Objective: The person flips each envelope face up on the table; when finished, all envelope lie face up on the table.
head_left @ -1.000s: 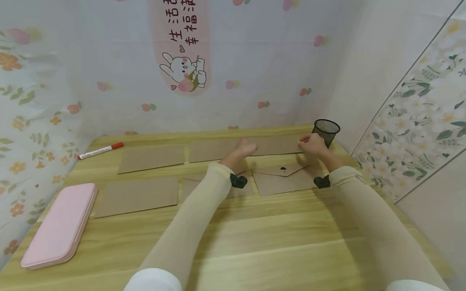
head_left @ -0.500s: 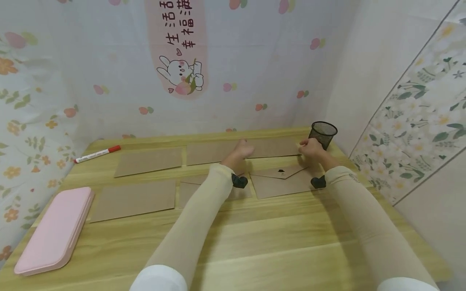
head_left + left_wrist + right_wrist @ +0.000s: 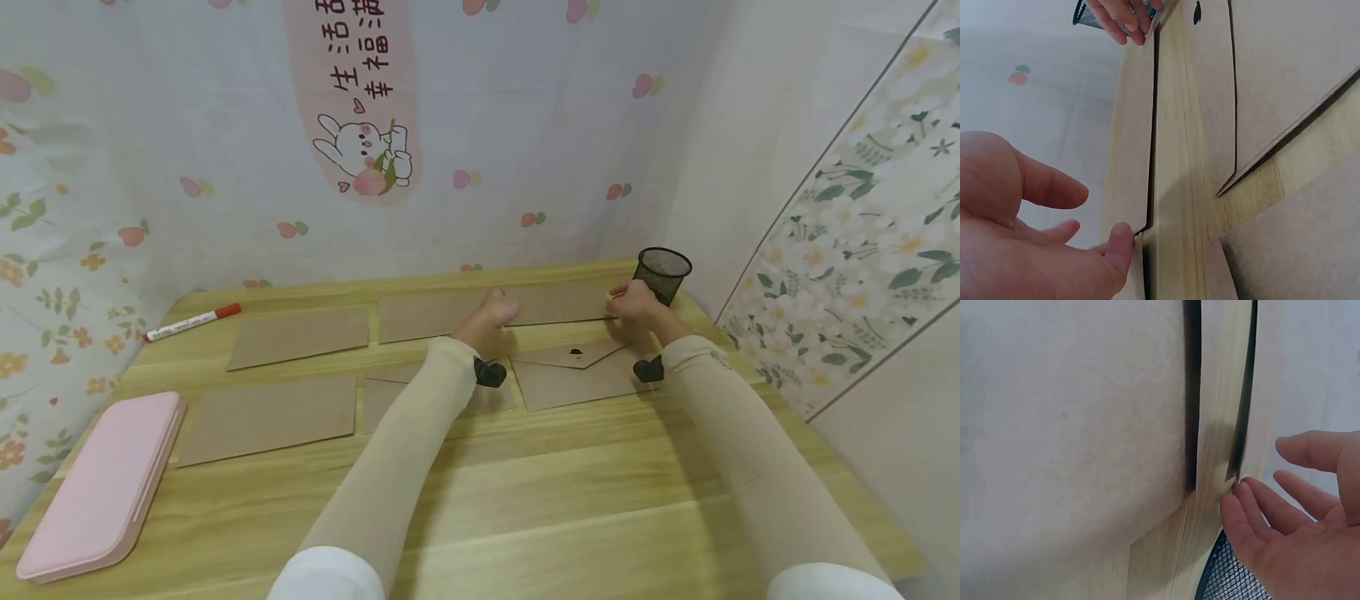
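1. A pink case (image 3: pixel 105 487) lies flat at the left end of the table (image 3: pixel 525 508).
2. Behind it, near the back edge, lies a marker (image 3: pixel 192 322), red cap to the right.
3. The front left envelope (image 3: pixel 270 419) and the back left envelope (image 3: pixel 300 337) lie flat, one behind the other, with a strip of wood between.
4. The front middle envelope (image 3: pixel 386 398) is partly hidden under the left forearm; the back middle envelope (image 3: pixel 420 317) lies behind it.
5. The left hand (image 3: pixel 487 312) is at the left end of the back right envelope (image 3: pixel 562 302): thumb and fingers apart, one fingertip touching its near corner.
6. That back right envelope lies flat between the two hands, by the wall cloth (image 3: pixel 480 133).
7. The front right envelope (image 3: pixel 570 387) shows a pointed flap with a small dark print.
8. The right hand (image 3: pixel 637 304) has its thumb apart from loosely bent fingers, the tips at the back right envelope's other near corner.
9. A black mesh cup (image 3: pixel 663 275) stands just beyond that hand.
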Tool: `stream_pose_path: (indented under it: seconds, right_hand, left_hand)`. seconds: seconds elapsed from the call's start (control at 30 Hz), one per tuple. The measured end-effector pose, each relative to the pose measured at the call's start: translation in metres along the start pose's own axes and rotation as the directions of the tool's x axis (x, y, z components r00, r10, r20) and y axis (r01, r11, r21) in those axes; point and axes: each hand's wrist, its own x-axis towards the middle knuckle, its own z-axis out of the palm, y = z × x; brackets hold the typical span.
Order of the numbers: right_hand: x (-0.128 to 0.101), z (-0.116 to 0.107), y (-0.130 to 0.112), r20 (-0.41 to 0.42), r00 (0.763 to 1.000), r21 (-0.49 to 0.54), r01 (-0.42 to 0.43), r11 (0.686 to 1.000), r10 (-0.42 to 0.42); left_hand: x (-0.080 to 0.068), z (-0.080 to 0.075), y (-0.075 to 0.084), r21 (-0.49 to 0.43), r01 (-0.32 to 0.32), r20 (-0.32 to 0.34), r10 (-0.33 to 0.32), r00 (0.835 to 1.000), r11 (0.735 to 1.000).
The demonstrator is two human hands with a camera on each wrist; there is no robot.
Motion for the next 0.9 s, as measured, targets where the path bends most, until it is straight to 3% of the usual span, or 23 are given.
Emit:
stream_pose_path:
  seconds: [0.5,0.6,0.63,0.77,0.83,0.9]
  right_hand:
    - [0.003,-0.006,0.008,-0.076,0.994,0.103,-0.070,0.992,0.078]
    - [-0.001,-0.006,0.008,-0.130,0.986,0.106,-0.091,0.990,0.104]
    - [-0.003,-0.006,0.008,-0.149,0.983,0.109,-0.093,0.990,0.109]
    - [-0.007,-0.007,0.005,-0.212,0.972,0.151,-0.073,0.986,0.104]
    - [-0.007,-0.007,0.004,-0.230,0.967,0.184,-0.064,0.981,0.107]
    - [-0.007,-0.008,0.004,-0.225,0.968,0.204,-0.062,0.977,0.109]
  left_hand:
    - [-0.010,0.005,0.008,0.006,-0.027,-0.003,0.027,1.000,1.000]
    - [-0.010,0.006,0.009,0.023,0.003,-0.066,-0.002,0.998,1.000]
    - [-0.009,0.006,0.010,0.077,0.026,-0.091,-0.019,0.996,0.997]
    - [-0.003,0.003,0.009,0.184,0.154,-0.208,-0.114,0.971,0.971]
    - [-0.001,0.000,0.008,0.189,0.196,-0.251,-0.145,0.957,0.962]
    - [-0.001,-0.003,0.007,0.124,0.200,-0.285,-0.158,0.945,0.972]
